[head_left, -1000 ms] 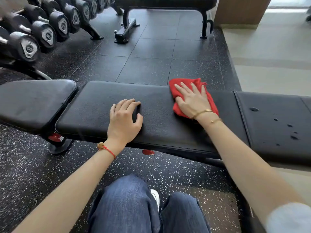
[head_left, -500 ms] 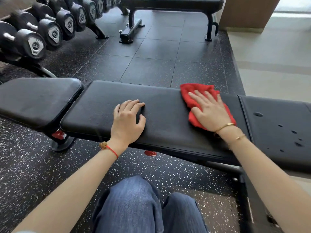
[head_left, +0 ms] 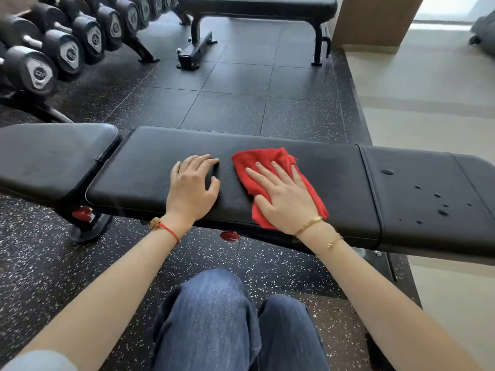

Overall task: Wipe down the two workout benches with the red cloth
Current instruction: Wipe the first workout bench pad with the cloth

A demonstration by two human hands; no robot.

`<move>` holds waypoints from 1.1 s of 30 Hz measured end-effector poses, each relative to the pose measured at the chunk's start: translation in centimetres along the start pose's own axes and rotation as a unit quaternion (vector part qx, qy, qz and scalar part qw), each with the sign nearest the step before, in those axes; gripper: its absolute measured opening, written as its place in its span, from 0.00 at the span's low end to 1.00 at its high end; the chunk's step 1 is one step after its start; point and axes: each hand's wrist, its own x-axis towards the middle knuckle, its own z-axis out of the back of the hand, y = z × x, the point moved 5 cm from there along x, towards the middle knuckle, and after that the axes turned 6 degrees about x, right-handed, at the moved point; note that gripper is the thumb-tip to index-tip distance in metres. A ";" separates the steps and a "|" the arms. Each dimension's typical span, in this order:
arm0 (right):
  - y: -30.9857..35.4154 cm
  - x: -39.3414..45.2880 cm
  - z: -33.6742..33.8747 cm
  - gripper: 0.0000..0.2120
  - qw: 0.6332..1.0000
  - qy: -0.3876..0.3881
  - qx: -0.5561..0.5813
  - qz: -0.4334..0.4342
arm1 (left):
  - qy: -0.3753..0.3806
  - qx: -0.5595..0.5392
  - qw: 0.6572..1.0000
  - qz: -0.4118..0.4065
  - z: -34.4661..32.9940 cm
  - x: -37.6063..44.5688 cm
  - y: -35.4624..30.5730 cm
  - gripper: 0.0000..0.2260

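Note:
A long black padded bench (head_left: 150, 167) runs across the view in front of me. The red cloth (head_left: 261, 160) lies on its middle pad, and my right hand (head_left: 285, 199) presses flat on it with fingers straight. Just left of the cloth, my left hand (head_left: 191, 187) rests on the same pad, fingers slightly bent, holding nothing. The right-hand pad section (head_left: 434, 210) carries several dark water drops. A second black bench (head_left: 257, 6) stands farther back on the rubber floor.
A rack of black dumbbells (head_left: 67, 49) lines the back left. The floor between the benches is dark speckled rubber tile (head_left: 227, 103); pale hard floor (head_left: 428, 103) lies to the right. My knees in blue jeans (head_left: 214, 317) are below the bench's near edge.
My right hand has slid the red cloth leftward along the pad, from near the seam to right beside my left hand. The left hand has stayed in place.

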 end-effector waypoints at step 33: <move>-5.6 5.1 1.5 0.27 0.990 0.012 -0.011 -0.142 | 0.006 0.009 1.000 0.007 0.1 -0.2 -0.5 0.18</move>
